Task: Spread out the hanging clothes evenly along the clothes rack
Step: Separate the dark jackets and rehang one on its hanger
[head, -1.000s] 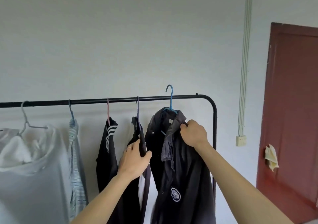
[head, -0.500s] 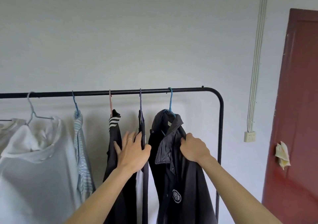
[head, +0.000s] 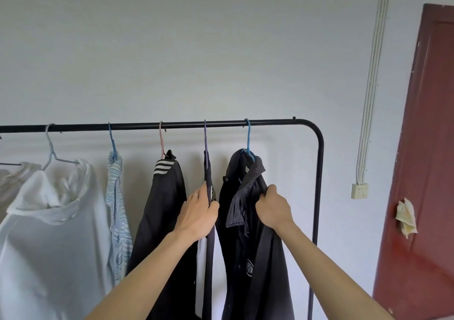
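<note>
The dark jacket (head: 255, 233) hung on its blue hanger (head: 248, 140) nearest the rack's (head: 172, 124) right bend, with your right hand (head: 272, 209) fisted on its collar edge — directly below the hook. Your left hand (head: 199, 214) pinched the thin dark garment (head: 208, 221) just beside it. The rail ran left–right, so any slide would have followed that line, probably.

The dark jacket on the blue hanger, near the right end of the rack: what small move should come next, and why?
Probably let go of the jacket and turn to the clothes further left. Its blue hanger sits on the rail, and the visible hooks look about evenly spaced. The right hand grips the collar; the left hand holds the thin dark garment beside it.
</note>
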`<state>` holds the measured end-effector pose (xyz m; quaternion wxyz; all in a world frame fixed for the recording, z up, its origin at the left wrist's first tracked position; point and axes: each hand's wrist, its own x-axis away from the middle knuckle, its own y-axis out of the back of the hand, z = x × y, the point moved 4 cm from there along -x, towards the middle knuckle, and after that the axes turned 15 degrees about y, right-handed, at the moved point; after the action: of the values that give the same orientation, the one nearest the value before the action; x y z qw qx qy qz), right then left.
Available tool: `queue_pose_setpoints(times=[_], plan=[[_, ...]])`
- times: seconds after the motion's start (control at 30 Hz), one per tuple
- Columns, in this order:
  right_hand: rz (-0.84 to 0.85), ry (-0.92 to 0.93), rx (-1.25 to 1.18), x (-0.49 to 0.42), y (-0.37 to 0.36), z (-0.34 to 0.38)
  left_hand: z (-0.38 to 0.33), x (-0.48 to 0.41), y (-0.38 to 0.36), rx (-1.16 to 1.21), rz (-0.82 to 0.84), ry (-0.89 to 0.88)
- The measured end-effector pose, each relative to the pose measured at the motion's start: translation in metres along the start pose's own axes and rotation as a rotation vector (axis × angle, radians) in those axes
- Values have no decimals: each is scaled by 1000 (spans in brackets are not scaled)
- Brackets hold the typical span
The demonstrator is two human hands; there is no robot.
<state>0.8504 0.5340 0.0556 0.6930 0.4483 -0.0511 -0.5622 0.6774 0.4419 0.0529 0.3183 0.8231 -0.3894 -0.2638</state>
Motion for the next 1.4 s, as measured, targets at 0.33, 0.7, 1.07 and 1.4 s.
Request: queue_pose_setpoints(times=[0.33,0.7,1.07,1.4], plan=[[-59,-28,-45,-5,2,3,0,-2,3,-4,-29,-6],[124,62,-3,6,10,-7,-7,1,-8,17,-16,9],[102,57,124,18,5,-12,0,1,0,4,-66,-39],[-59,100,231,28,4,-8,4,1,1,-18,-80,-88]])
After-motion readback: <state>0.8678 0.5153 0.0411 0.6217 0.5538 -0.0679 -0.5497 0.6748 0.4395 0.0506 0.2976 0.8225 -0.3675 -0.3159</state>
